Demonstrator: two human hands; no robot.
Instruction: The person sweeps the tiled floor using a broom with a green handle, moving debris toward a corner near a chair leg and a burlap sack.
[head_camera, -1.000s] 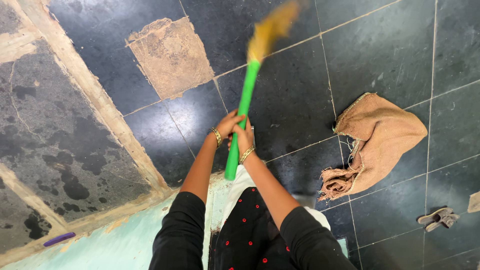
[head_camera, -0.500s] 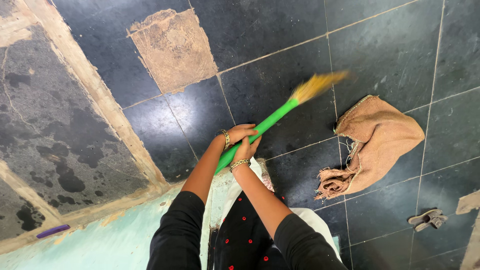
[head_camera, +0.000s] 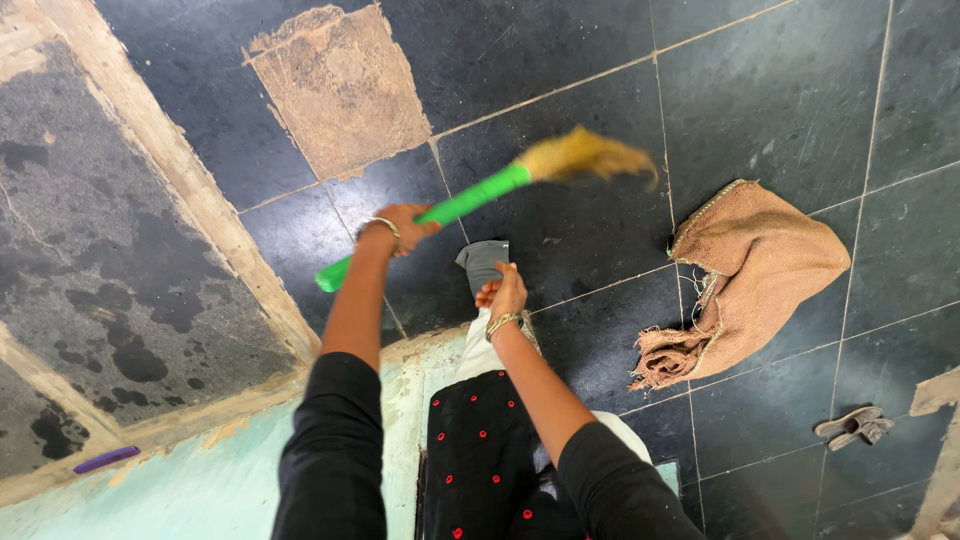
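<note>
Broom: green handle, straw-yellow bristles

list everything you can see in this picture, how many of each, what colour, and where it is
broom: one, green handle with straw-yellow bristles, slanted above the dark floor at centre, bristles blurred
burlap sack: one, tan-brown, crumpled on the floor at right
sandals: one pair as far as can be told, grey-brown, lower right on the floor
purple object: one, small and flat, lower left on the pale ledge; kind cannot be told
floor tiles: many, dark blue-black with pale joints, one brown worn patch at top centre
raised step: one, pale turquoise, bottom left
left hand: one, bangle on wrist, closed on the broom handle
right hand: one, bangle on wrist, off the broom, at the clothing below
</note>
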